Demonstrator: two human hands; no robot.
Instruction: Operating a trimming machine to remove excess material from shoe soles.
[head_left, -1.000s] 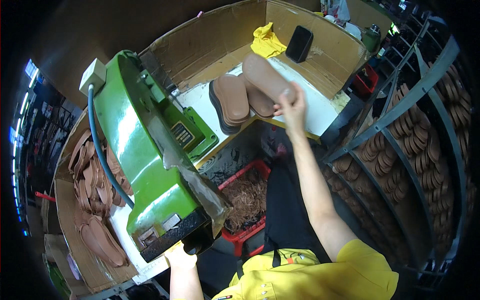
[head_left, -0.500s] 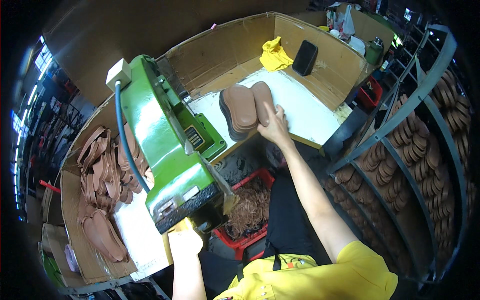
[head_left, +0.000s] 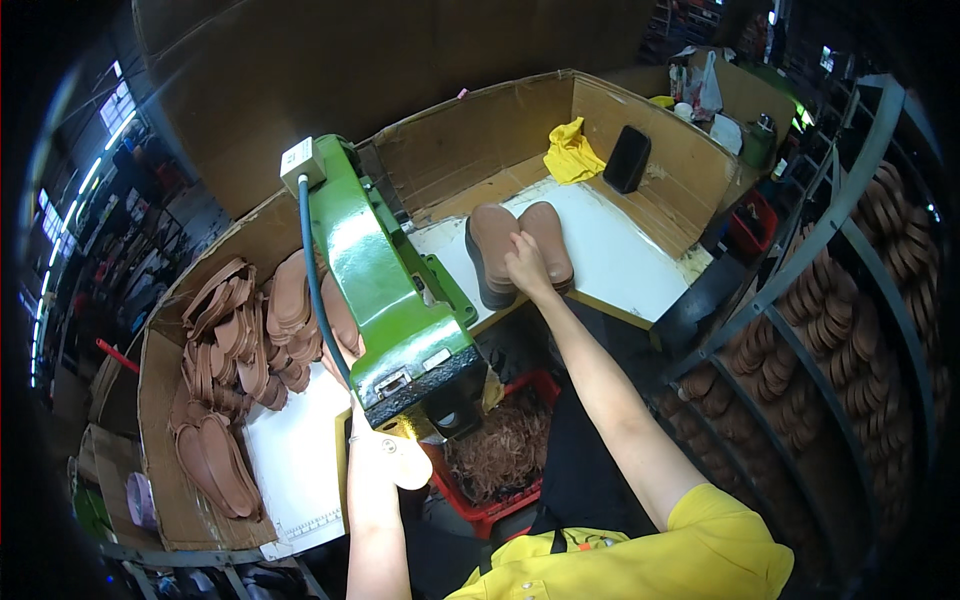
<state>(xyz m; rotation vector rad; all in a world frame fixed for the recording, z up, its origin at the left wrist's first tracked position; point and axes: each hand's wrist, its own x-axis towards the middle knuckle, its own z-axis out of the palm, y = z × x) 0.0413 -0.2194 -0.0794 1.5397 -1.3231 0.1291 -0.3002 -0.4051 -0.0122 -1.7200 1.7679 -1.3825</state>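
My right hand (head_left: 528, 266) is over two short stacks of brown shoe soles on the white table. Its fingers are drawn together on the top sole of the left stack (head_left: 491, 235), near the gap between the two. The right stack (head_left: 545, 235) lies beside the wrist, with darker layers at its lower edge. My left hand (head_left: 353, 358) reaches up behind the head of the green machine (head_left: 385, 270), next to a brown sole (head_left: 338, 312). The machine and its blue cable hide most of that hand's fingers.
Many brown soles (head_left: 235, 335) are heaped at the left inside the cardboard wall (head_left: 160, 450). A red crate (head_left: 485, 520) of brown shavings stands below the machine. Yellow cloth (head_left: 573, 152) and a dark pad (head_left: 627, 160) lie at the back. A metal rack (head_left: 800, 265) of soles is at right.
My right hand has shifted from the right stack to the left one, its fingers closing. My left hand has moved from under the machine head up toward the soles. The view has shifted somewhat.
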